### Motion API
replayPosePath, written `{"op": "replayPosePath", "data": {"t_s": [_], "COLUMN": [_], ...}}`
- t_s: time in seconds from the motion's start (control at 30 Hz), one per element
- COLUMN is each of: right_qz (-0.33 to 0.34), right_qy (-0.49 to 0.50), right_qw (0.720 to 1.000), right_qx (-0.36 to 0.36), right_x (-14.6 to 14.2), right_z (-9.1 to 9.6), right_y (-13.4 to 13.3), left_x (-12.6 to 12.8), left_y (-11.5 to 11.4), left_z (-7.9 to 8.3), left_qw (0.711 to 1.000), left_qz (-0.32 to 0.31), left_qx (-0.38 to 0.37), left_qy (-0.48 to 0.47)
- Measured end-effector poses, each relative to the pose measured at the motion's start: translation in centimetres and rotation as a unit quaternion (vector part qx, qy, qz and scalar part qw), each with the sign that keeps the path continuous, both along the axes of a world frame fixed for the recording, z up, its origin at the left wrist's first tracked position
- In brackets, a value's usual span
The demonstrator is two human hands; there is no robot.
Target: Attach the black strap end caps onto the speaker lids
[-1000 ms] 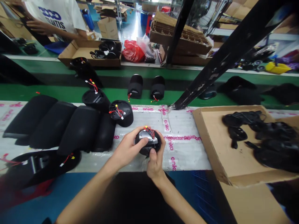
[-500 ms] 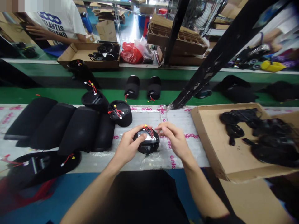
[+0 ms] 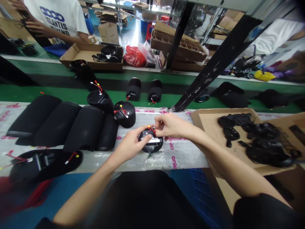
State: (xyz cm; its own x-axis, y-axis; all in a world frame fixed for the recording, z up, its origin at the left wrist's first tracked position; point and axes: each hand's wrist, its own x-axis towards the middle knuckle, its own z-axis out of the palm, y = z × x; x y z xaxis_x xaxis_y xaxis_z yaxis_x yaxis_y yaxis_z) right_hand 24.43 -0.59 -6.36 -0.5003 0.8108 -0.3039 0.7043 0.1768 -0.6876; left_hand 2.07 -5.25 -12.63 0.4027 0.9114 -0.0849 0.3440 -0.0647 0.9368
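A black round-ended speaker body (image 3: 152, 148) stands on the wrapped bench in front of me, its glossy end face up. My left hand (image 3: 130, 142) is closed on its left side, thumb pressed on the end face and fingers round the far edge. Red wires (image 3: 151, 129) with a yellow connector come out of that face. Thumb and forefinger of my right hand (image 3: 169, 125) pinch at these wires on the far right side; the exact spot is hidden by the fingers. Just beyond stands another speaker body (image 3: 126, 119) with wires on top.
Several black speaker bodies (image 3: 83, 128) lie at left. A cardboard tray (image 3: 212, 124) of black parts sits at right. Two speaker bodies stand on the green belt (image 3: 114, 95) beyond the bench. A slanted black post (image 3: 205, 74) rises at centre right. A person (image 3: 59, 22) works across the belt.
My right hand has moved in over the speaker's end face, its fingers now pinched at the wires. The left hand keeps its hold. The view has shifted slightly.
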Motion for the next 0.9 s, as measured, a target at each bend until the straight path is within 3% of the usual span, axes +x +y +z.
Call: {"op": "replayPosePath", "data": {"t_s": [0.17, 0.37, 0.57, 0.67, 0.77, 0.9], "right_qz": [0.037, 0.066, 0.075, 0.096, 0.125, 0.151], "right_qy": [-0.093, -0.145, -0.139, -0.141, -0.138, -0.097], "right_qw": [0.99, 0.977, 0.982, 0.985, 0.982, 0.983], "right_qx": [-0.101, -0.14, -0.099, -0.031, 0.041, 0.033], "right_x": [-1.5, -2.8, -2.2, -1.6, -0.9, -0.3], "right_z": [2.1, 2.6, 2.6, 2.6, 2.5, 2.0], "right_y": [2.1, 3.2, 2.4, 1.6, 1.3, 1.6], "left_x": [-2.1, -0.9, 0.2, 0.8, 1.4, 2.0], "left_y": [2.6, 6.2, 6.5, 5.8, 5.7, 7.0], "left_z": [3.7, 6.5, 7.9, 8.2, 8.4, 8.1], "left_qw": [0.993, 0.965, 0.926, 0.906, 0.889, 0.877], "left_qz": [-0.041, -0.162, -0.208, -0.21, -0.217, -0.255], "left_qx": [0.045, 0.029, 0.136, 0.175, 0.195, 0.18], "left_qy": [0.096, 0.203, 0.284, 0.323, 0.352, 0.366]}}
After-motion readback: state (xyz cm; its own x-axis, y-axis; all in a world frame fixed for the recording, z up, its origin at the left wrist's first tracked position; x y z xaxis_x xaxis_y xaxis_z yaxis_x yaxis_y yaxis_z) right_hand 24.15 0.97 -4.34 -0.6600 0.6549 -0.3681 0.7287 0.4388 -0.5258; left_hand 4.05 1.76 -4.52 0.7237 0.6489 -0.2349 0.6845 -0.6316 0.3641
